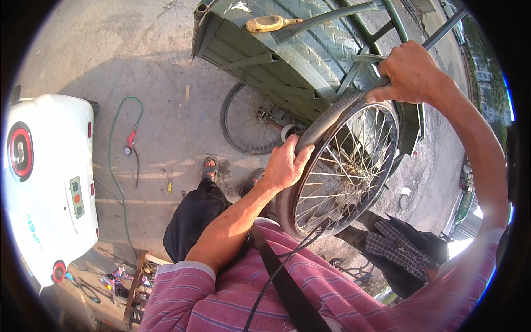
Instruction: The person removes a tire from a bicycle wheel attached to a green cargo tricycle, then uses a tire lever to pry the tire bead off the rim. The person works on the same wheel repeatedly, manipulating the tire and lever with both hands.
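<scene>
Right against the person's pink striped shirt (221,301), I see a spoked wheel (355,170) tipped at a slant, filling the space between the chest and a green metal cart (287,72). Its tyre (285,207) is grey-brown, dusty and scuffed, with tread showing along the upper edge; a darker band runs just inside it. Thin, pale spokes fan out from a dull hub, catching the sun. The left hand (287,160) grasps the tyre's near left side, thumb over the sidewall; the right hand (408,72) clasps its top, arm bent high. Beyond, the cart carries a wooden-handled tool (267,23), and a second wheel (225,119) shows beneath it. Farther left, a green hose (112,141) with a red-handled gauge (129,149) lies on the ground, near a white car (50,188).
</scene>
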A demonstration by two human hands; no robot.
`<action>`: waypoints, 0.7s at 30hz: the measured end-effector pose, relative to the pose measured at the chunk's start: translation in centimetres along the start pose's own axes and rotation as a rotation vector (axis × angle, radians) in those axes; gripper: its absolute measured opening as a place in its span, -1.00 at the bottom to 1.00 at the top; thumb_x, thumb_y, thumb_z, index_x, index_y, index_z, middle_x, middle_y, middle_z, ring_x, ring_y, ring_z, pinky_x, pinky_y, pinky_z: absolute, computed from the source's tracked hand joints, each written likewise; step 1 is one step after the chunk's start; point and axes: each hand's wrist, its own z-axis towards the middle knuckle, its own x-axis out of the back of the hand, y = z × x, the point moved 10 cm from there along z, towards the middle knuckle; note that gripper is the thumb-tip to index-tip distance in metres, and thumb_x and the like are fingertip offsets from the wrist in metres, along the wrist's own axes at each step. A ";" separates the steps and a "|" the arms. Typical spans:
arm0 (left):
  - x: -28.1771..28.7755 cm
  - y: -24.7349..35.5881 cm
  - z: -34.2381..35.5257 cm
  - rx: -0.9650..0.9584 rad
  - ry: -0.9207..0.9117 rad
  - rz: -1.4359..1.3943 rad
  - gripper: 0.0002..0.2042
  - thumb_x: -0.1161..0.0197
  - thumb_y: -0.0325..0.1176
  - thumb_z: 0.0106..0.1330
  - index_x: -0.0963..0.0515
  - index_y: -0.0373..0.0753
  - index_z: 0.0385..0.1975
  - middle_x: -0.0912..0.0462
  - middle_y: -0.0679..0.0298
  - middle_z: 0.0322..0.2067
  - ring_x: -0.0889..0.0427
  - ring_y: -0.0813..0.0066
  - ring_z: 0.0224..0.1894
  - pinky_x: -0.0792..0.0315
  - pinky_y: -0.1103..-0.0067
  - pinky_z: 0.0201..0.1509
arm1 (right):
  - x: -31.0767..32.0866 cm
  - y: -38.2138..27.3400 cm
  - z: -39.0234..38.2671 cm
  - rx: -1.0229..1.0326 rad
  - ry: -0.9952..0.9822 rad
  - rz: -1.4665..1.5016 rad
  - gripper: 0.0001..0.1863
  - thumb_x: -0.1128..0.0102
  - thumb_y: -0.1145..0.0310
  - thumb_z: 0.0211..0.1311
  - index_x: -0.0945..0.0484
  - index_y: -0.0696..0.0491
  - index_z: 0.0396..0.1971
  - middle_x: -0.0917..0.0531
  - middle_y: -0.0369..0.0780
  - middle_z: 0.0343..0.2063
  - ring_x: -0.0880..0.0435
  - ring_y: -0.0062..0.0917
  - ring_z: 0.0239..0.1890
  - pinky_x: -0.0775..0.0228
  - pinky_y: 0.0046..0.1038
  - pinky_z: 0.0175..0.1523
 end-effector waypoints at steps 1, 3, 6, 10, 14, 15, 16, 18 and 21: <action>0.0 0.0 0.0 0.001 -0.009 -0.006 -0.59 -0.32 -0.02 0.59 -0.58 -0.34 -0.05 -0.70 -0.10 -0.51 -0.75 -0.08 -0.49 -0.56 0.20 -0.33 | 0.0 -0.2 0.0 0.011 0.030 -0.009 -0.19 -0.43 -0.49 0.08 -0.74 0.12 -0.66 -0.62 -0.05 -0.69 -0.71 -0.05 -0.43 -0.53 -0.14 -0.12; 0.1 -0.2 0.0 0.001 -0.005 -0.012 -0.59 -0.32 -0.02 0.59 -0.58 -0.34 -0.04 -0.71 -0.07 -0.50 -0.75 -0.01 -0.50 -0.56 0.22 -0.34 | -0.1 -0.8 0.8 0.034 0.021 -0.034 -0.19 -0.45 -0.49 0.05 -0.76 0.12 -0.64 -0.64 -0.05 -0.68 -0.72 -0.07 -0.43 -0.51 -0.14 -0.12; -0.2 -0.6 0.1 0.048 -0.040 -0.027 -0.60 -0.32 -0.03 0.60 -0.59 -0.34 -0.03 -0.72 -0.06 -0.48 -0.75 0.07 -0.50 -0.56 0.24 -0.33 | -0.5 -2.1 1.7 0.049 -0.086 -0.076 -0.19 -0.49 -0.52 -0.01 -0.80 0.10 -0.59 -0.66 -0.07 -0.68 -0.74 -0.09 -0.44 -0.48 -0.13 -0.14; -0.4 -0.9 0.1 0.070 -0.048 -0.059 -0.59 -0.32 -0.03 0.60 -0.59 -0.35 -0.02 -0.73 -0.05 -0.46 -0.77 0.12 -0.46 -0.57 0.24 -0.30 | 0.1 -3.8 3.3 0.071 -0.132 -0.119 -0.18 -0.48 -0.53 -0.02 -0.79 0.10 -0.61 -0.66 -0.08 -0.69 -0.74 -0.09 -0.45 -0.48 -0.15 -0.16; -0.2 -0.3 -0.5 0.035 -0.042 -0.115 -0.52 -0.23 0.07 0.64 -0.55 -0.36 -0.06 -0.69 -0.07 -0.44 -0.72 0.06 -0.38 -0.55 0.23 -0.21 | 0.3 -4.2 2.0 -0.017 -0.150 -0.113 -0.17 -0.50 -0.55 -0.08 -0.77 0.09 -0.63 -0.66 -0.10 -0.69 -0.74 -0.12 -0.47 -0.50 -0.18 -0.18; 0.3 -0.3 -0.7 0.030 -0.018 -0.134 -0.50 -0.20 0.10 0.65 -0.54 -0.37 -0.09 -0.66 -0.06 -0.44 -0.69 0.08 -0.37 -0.53 0.23 -0.19 | -0.2 -4.1 1.4 -0.057 -0.177 -0.098 -0.18 -0.51 -0.54 -0.10 -0.75 0.08 -0.61 -0.66 -0.11 -0.69 -0.75 -0.14 -0.47 -0.51 -0.18 -0.18; 0.7 -0.3 -1.0 0.026 0.007 -0.153 -0.47 -0.17 0.13 0.66 -0.52 -0.37 -0.11 -0.64 -0.05 -0.44 -0.66 0.10 -0.36 -0.52 0.23 -0.17 | -0.5 -4.2 0.5 -0.077 -0.108 -0.051 -0.20 -0.50 -0.53 -0.06 -0.75 0.07 -0.61 -0.66 -0.14 -0.69 -0.74 -0.15 -0.49 -0.49 -0.18 -0.21; 0.0 -1.0 -1.7 0.044 -0.010 -0.194 -0.46 -0.10 0.13 0.69 -0.49 -0.37 -0.15 -0.57 -0.01 -0.42 -0.57 0.18 -0.32 -0.48 0.27 -0.14 | -2.8 -4.1 -3.7 -0.150 0.007 0.040 -0.24 -0.47 -0.50 0.02 -0.73 0.04 -0.62 -0.66 -0.19 -0.70 -0.71 -0.19 -0.53 -0.46 -0.19 -0.27; -0.7 -1.7 -1.8 0.033 0.007 -0.232 -0.44 -0.02 0.19 0.70 -0.48 -0.33 -0.12 -0.61 -0.10 -0.41 -0.62 -0.10 -0.29 -0.48 0.17 -0.15 | -5.6 -5.0 -9.6 -0.305 0.237 0.220 -0.32 -0.57 -0.41 -0.03 -0.71 0.01 -0.53 -0.70 -0.20 -0.59 -0.72 -0.20 -0.47 -0.42 -0.16 -0.21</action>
